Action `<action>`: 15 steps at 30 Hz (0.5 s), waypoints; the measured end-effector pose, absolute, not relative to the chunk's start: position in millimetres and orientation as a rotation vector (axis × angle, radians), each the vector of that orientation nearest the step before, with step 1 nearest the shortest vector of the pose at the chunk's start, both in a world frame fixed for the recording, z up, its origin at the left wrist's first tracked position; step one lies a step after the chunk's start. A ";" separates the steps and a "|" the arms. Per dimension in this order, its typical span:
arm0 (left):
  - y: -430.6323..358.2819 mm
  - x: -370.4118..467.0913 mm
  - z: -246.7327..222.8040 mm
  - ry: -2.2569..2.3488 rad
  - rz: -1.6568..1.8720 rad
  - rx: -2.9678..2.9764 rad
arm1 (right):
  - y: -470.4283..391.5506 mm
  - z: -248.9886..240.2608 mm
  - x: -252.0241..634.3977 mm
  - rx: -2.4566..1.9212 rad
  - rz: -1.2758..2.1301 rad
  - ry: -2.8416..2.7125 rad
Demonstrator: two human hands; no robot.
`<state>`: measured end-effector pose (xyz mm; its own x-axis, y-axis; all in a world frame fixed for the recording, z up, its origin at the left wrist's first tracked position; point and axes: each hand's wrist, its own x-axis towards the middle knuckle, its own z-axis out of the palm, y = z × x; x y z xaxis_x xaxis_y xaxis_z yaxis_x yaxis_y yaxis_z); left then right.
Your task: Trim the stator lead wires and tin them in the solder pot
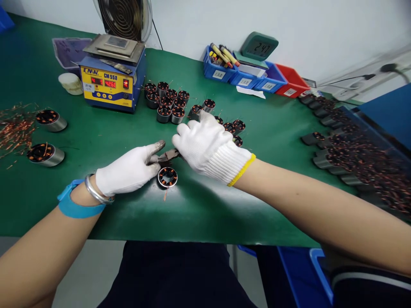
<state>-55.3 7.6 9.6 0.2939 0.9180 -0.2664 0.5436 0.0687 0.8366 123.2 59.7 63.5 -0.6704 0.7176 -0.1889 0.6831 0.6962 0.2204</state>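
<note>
My left hand [131,169], in a white glove with darkened fingertips, has its fingers bent against the left side of a motor stator [167,177] with copper windings. Its thumb reaches out beside the jaws of a pair of pliers [169,155]. Whatever is pinched between those fingertips is too small to make out. My right hand [207,143], gloved in white with a yellow cuff, is closed around the pliers' handles, which it mostly hides. The jaws lie just behind the stator and point toward my left fingers. A copper wire end sticks out at the stator's front.
Several stators [166,102] stand behind my hands, some partly hidden. Two more [46,155] sit at left by copper wire scraps [16,130]. A blue-yellow CM 558 device [109,87], tool bins [218,70] and a clock [259,45] line the back. Stators crowd the right [362,158].
</note>
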 end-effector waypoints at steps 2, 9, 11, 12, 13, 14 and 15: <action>7.3 -55.7 7.2 1.371 0.515 1.608 | 58.7 65.2 122.3 0.987 0.305 2.614; 7.5 -55.0 10.9 1.423 0.454 1.644 | 50.3 72.6 115.3 1.151 0.261 2.466; 7.6 -57.2 13.0 1.443 0.458 1.665 | 49.1 77.1 116.9 1.251 0.234 2.413; 8.0 -58.8 14.0 1.451 0.497 1.658 | 48.1 79.3 119.4 1.333 0.231 2.383; 8.8 -60.7 15.0 1.464 0.573 1.636 | 46.1 80.8 123.0 1.400 0.225 2.372; 10.0 -62.6 16.2 1.490 0.685 1.602 | 43.0 81.3 127.6 1.437 0.207 2.397; 11.9 -64.2 17.3 1.528 0.819 1.561 | 38.5 80.3 132.6 1.430 0.168 2.461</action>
